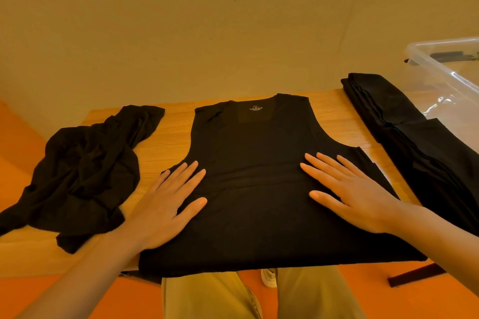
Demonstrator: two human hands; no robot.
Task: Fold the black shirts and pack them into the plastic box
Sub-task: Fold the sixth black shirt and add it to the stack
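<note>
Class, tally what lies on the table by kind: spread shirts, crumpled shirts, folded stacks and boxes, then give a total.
Spread shirt, under both flat hands: 1
Crumpled shirt: 1
Folded stack, number of shirts in it unclear: 1
Plastic box: 1
Total: 4

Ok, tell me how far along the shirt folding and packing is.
Done: a stack of folded shirts lies at the table's right side, beside the plastic box, not in it. In hand: a flat shirt is spread in the middle, left hand and right hand pressing it smooth, unfolded yet. Left: the crumpled shirt on the left, then all packing.
</note>
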